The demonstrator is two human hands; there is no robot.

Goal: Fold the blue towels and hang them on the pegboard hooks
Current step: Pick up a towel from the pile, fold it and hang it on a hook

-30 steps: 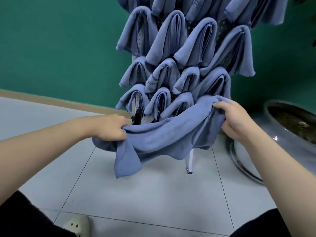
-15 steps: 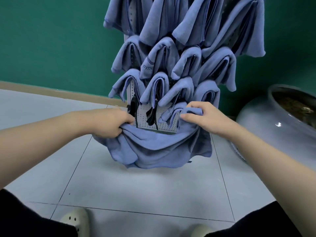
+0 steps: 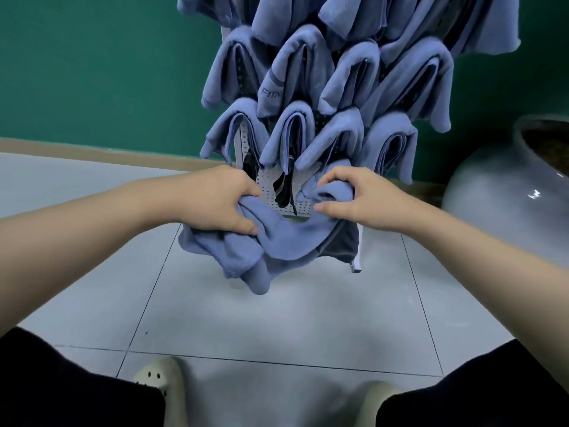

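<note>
A loose blue towel (image 3: 286, 238) sags between my two hands in front of the foot of the white pegboard (image 3: 271, 192). My left hand (image 3: 224, 201) grips a bunched end of it. My right hand (image 3: 354, 198) pinches the other end, pressed up near the board's lower right. Several folded blue towels (image 3: 335, 87) hang in rows on the hooks above, covering most of the board. A black hook (image 3: 284, 189) shows on the bare strip of board between my hands.
A large grey glazed pot (image 3: 505, 204) stands on the floor at the right. A green wall (image 3: 101, 72) is behind the board. Pale floor tiles (image 3: 277, 318) lie below, with my knees and light shoes at the bottom edge.
My hands have come closer together and the towel has bunched up between them. The view has moved nearer to the board's lower rows.
</note>
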